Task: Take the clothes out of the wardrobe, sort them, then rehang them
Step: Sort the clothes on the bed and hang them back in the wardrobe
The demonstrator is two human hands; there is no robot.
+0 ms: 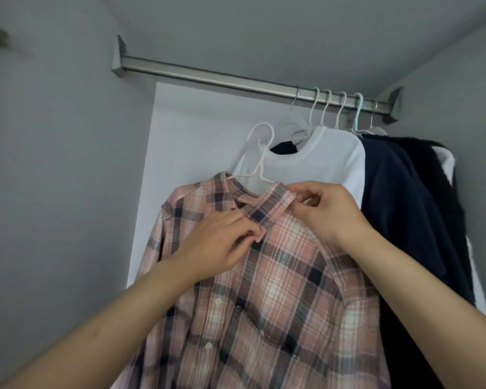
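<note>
— What colours does the plaid shirt (278, 276) carry?
— Salmon pink for the ground, crossed with navy and grey bands and thin white lines; small white buttons run down its front.
— And its hanger (260, 153)?
— Pale pink, almost white.
— What about the clothes on the rail (208, 75)?
— The rail is brushed silver-grey. Nearest hangs a plain white top (320, 164), then a navy garment (399, 197), then a black one (438, 178) — all unpatterned.
— The other hangers?
— Mostly white, with one mint-green hanger (357, 113).
— And the wardrobe walls (54, 164)?
— Flat grey, with a lighter, faintly lilac back panel (194, 136).
</note>
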